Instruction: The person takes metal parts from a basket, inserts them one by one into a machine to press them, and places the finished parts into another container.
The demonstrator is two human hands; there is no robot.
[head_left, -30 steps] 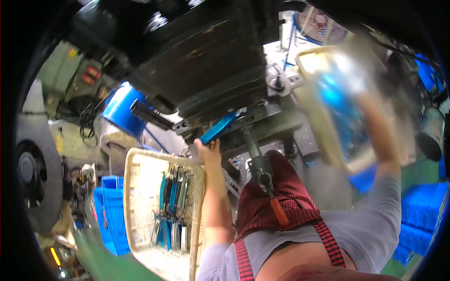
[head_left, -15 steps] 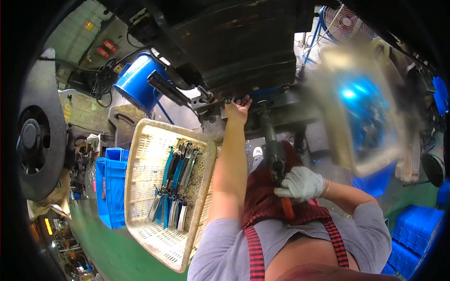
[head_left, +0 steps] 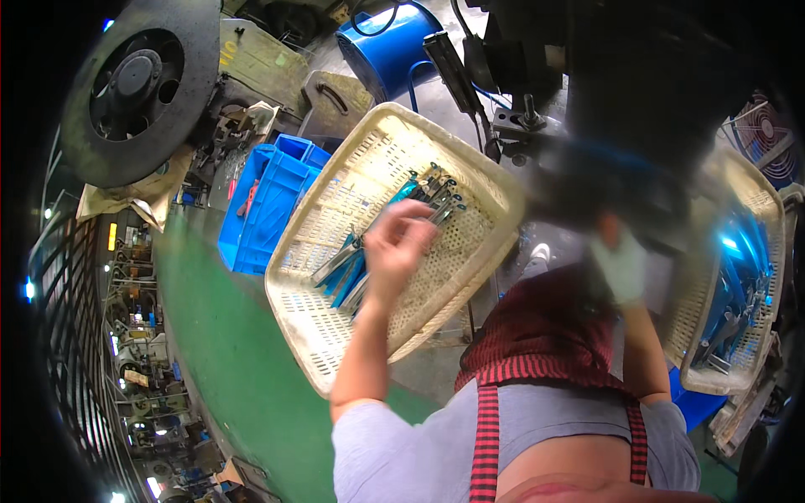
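My bare left hand (head_left: 397, 250) hovers over a cream plastic basket (head_left: 490, 220), slightly blurred, fingers bent and apart, with nothing visible between them. Its fingertips are near an upper bunch of narrow metal strips (head_left: 444, 197), some silvery and some blue. A lower bunch of similar strips (head_left: 341, 272) is partly hidden by the hand and wrist. On the right, my right hand (head_left: 619, 267) in a pale glove is smeared by motion in front of the dark machine (head_left: 620, 180). A reddish blur shows at its fingertips; I cannot make out what it is.
Another cream basket (head_left: 681, 356) with blue-filmed metal pieces stands at the right. Blue plastic bins (head_left: 267, 210) sit left of the near basket, and a blue drum (head_left: 390, 50) stands behind it. A large dark flywheel (head_left: 138, 75) is at the upper left.
My left hand has left the machine and come down left over the basket. My right hand has moved up from the tool with the red handle. The view has turned left.
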